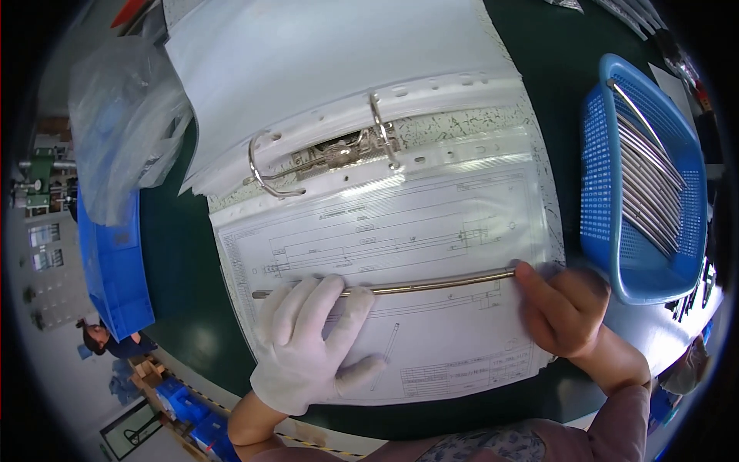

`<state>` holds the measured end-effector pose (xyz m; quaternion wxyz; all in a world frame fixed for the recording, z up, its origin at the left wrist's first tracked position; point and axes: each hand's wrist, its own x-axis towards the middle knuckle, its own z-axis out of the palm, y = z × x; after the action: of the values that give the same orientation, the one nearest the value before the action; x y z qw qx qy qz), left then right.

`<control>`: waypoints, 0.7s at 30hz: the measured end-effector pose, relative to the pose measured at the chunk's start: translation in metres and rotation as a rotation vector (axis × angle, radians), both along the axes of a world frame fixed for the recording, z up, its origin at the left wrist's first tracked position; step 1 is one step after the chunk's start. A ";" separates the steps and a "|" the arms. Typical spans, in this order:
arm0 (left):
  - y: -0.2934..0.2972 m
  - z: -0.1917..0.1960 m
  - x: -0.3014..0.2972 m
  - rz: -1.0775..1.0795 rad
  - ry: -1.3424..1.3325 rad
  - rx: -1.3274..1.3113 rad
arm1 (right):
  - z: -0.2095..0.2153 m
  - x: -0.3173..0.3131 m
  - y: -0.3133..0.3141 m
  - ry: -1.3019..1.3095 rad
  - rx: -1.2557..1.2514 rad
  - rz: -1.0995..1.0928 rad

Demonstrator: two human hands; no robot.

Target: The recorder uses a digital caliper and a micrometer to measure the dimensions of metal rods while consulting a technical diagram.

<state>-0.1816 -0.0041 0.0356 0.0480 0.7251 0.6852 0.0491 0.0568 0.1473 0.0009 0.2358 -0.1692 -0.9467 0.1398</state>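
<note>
A thin metal rod [431,286] lies across a technical drawing in a clear sleeve [454,346] of an open ring binder. My left hand [304,339], in a white glove, holds the rod down against the sheet near its left end. Its fingers cross over the rod, while the thumb rests apart on the page. At the rod's right end is my bare right hand [566,308], index fingertip against the tip and the other fingers curled. My right thumb is mostly hidden.
A blue plastic basket [654,285] with several similar rods [647,181] stands at the right. Metal binder rings [258,169] rise beyond my hands. At the left are a blue bin [115,269] and clear plastic bags [127,131]. Another person [104,339] shows far left.
</note>
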 end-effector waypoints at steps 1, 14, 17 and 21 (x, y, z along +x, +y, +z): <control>0.004 0.001 0.001 -0.017 -0.024 -0.001 | 0.000 0.000 0.000 0.012 -0.007 0.004; 0.037 -0.005 0.027 -0.131 -0.233 0.039 | 0.001 0.001 -0.005 0.023 -0.046 -0.028; 0.038 -0.007 0.026 -0.163 -0.218 0.045 | -0.001 0.007 -0.004 0.065 -0.087 -0.039; 0.041 -0.005 0.026 -0.164 -0.205 0.064 | 0.003 0.007 0.000 0.056 -0.016 -0.055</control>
<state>-0.1552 0.0369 0.0302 0.0984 0.7709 0.6134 0.1406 0.0635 0.1476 0.0036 0.2646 -0.1932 -0.9336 0.1454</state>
